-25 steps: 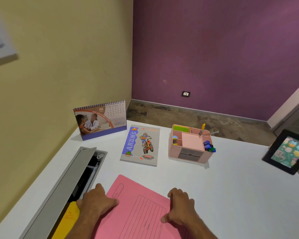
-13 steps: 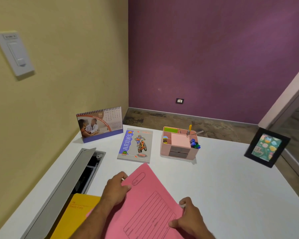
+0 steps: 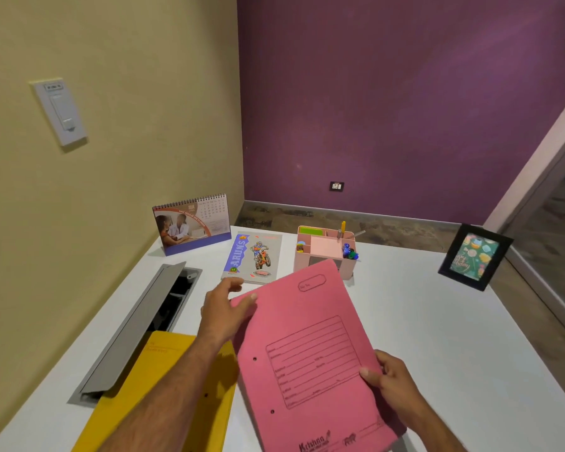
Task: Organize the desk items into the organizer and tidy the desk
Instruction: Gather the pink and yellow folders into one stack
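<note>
A pink file folder (image 3: 307, 353) is lifted off the white desk (image 3: 454, 353) and tilted toward me. My left hand (image 3: 224, 311) grips its upper left edge and my right hand (image 3: 392, 383) grips its right edge. Under my left forearm a yellow folder (image 3: 163, 386) lies flat on the desk. The pink organizer (image 3: 348, 267) stands at the back, holding pens, clips and sticky notes; the folder's top corner hides part of its front.
A notebook with a motorbike cover (image 3: 253, 256) lies left of the organizer. A desk calendar (image 3: 191, 223) stands at the back left. A black picture frame (image 3: 475, 256) leans at the right edge. An open cable hatch (image 3: 137, 331) runs along the left side.
Both hands have lifted the pink folder off the desk and tilted it up and rightward. The yellow folder beneath it has come into view.
</note>
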Demonstrator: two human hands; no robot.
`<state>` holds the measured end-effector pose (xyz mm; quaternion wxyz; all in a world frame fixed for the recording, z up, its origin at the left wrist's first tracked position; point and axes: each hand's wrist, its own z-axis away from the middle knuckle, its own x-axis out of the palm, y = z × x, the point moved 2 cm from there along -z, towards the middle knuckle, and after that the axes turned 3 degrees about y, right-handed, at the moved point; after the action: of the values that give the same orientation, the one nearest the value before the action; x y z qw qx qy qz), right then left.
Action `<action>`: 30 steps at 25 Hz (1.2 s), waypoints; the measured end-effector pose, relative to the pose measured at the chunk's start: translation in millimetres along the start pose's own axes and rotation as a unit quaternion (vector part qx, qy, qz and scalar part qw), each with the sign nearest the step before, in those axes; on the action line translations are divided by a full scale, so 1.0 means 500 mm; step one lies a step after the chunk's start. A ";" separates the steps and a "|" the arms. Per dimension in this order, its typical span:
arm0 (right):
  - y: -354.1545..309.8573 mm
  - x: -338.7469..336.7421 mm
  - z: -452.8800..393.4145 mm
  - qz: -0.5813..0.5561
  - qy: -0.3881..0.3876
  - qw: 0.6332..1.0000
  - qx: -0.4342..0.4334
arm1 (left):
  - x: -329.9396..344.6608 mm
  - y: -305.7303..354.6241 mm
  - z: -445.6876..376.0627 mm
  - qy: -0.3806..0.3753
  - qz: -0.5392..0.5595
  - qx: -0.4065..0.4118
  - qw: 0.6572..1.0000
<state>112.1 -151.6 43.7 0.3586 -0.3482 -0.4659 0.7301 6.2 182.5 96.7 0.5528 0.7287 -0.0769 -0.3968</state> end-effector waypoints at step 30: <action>0.127 -0.189 0.150 -0.027 0.233 0.964 0.123 | 0.041 -0.002 0.274 -0.126 -0.449 0.120 0.877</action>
<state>83.4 -283.7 25.1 0.5169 -0.4494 -0.2856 0.6703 -71.3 69.6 75.6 0.2090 0.6898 0.1422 -0.6784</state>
